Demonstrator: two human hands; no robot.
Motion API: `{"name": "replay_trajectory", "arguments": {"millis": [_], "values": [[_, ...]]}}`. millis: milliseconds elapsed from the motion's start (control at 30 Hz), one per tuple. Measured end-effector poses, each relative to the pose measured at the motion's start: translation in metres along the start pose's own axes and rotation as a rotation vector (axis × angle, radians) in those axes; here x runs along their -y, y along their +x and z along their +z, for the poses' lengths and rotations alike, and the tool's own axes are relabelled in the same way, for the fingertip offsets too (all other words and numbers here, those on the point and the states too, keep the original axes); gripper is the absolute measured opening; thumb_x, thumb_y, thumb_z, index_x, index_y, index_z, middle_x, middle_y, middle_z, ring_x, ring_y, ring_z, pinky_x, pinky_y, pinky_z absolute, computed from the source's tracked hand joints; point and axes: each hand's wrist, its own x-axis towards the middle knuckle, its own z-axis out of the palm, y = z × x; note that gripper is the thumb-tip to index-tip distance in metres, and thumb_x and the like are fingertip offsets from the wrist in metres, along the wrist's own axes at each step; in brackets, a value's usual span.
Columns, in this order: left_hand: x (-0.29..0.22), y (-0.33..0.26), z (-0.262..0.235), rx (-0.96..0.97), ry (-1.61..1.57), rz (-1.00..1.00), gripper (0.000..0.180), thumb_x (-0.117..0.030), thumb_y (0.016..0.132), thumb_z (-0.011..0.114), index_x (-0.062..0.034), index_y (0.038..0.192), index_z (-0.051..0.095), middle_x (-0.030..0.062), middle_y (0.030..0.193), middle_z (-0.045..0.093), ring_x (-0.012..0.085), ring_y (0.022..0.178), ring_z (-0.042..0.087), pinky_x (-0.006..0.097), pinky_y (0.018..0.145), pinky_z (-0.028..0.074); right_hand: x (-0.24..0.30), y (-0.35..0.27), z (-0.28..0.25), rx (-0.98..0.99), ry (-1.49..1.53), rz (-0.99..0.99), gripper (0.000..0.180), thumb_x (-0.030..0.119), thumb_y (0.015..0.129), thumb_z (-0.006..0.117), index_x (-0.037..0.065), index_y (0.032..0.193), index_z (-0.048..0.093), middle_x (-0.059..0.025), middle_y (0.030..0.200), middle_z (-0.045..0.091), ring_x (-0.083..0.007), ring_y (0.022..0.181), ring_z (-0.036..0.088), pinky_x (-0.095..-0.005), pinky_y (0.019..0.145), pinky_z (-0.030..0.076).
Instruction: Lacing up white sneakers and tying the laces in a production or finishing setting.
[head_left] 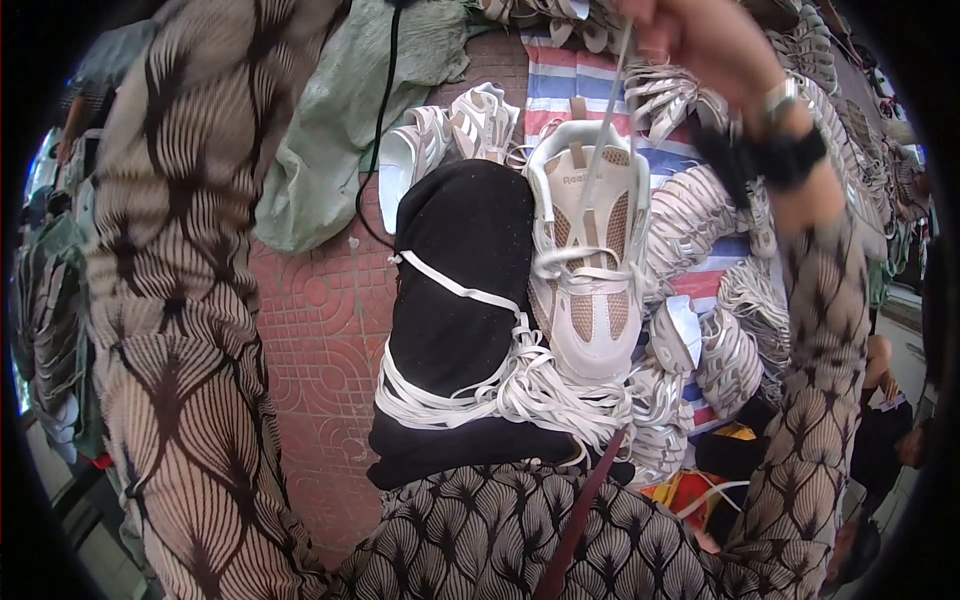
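Note:
A white and beige sneaker (pixel 590 270) rests toe-down against my black-trousered knee (pixel 465 260). My right hand (pixel 690 35), raised at the top of the picture, pinches a white lace (pixel 603 130) that runs taut from the sneaker's eyelets up to my fingers. A bundle of loose white laces (pixel 500 390) is draped over my knee and thigh. My left arm (pixel 180 250), in a patterned sleeve, reaches up along the left side; its hand is out of the picture. A watch and a black band (pixel 785 150) sit on my right wrist.
Several white sneakers (pixel 700 220) lie piled on a striped mat (pixel 570 80) ahead and to the right. A green sack (pixel 330 130) and a black cable (pixel 380 120) lie on the red paving tiles (pixel 320 330). Other people sit at the far left and right edges.

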Motion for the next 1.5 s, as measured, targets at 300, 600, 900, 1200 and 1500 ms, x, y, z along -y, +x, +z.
{"name": "replay_trajectory", "arguments": {"millis": [300,600,900,1200,1500], "values": [[0.135,-0.174,-0.011,0.533,1.024,0.463,0.014,-0.018,0.074,0.063,-0.0045,0.078,0.066,0.0137,0.075,0.063,0.0304,0.074,0.061,0.041,0.072,0.045,0.014,0.023,-0.056,-0.408,0.441,0.032,0.027,0.020,0.100,0.040,0.000,0.097,0.058,-0.0102,0.085,0.065,-0.0179,0.072,0.064,-0.0348,0.073,0.056],[0.157,-0.211,0.003,0.522,1.355,0.547,0.008,-0.014,0.072,0.063,-0.0073,0.076,0.062,0.0085,0.080,0.055,0.0256,0.088,0.054,0.041,0.086,0.034,0.015,0.007,-0.039,-0.429,0.384,0.011,0.026,0.020,0.099,0.042,0.001,0.095,0.059,-0.0088,0.085,0.065,-0.0174,0.072,0.063,-0.0355,0.072,0.055],[0.142,-0.203,-0.008,0.642,1.027,0.297,0.010,-0.015,0.077,0.054,-0.0052,0.075,0.057,0.0081,0.082,0.053,0.0248,0.095,0.050,0.042,0.091,0.030,0.009,-0.007,-0.021,-0.392,0.429,-0.017,0.026,0.019,0.099,0.041,0.000,0.096,0.059,-0.0091,0.086,0.066,-0.0157,0.072,0.062,-0.0337,0.073,0.055],[0.156,-0.204,-0.003,0.365,1.552,0.689,0.014,-0.013,0.068,0.064,-0.0054,0.075,0.054,0.0083,0.075,0.053,0.0254,0.072,0.057,0.040,0.079,0.042,0.030,-0.012,-0.002,-0.574,0.334,0.083,0.025,0.022,0.099,0.042,0.004,0.097,0.060,-0.0036,0.086,0.062,-0.0094,0.062,0.049,-0.0239,0.056,0.045],[0.149,-0.212,0.015,0.434,1.237,0.519,0.013,-0.013,0.068,0.061,-0.0043,0.077,0.063,0.0100,0.098,0.051,0.0272,0.102,0.047,0.040,0.089,0.032,0.033,-0.019,0.009,-0.535,0.376,0.001,0.024,0.023,0.099,0.042,0.005,0.096,0.057,0.0014,0.076,0.049,-0.0071,0.058,0.042,-0.0205,0.048,0.036]]}}
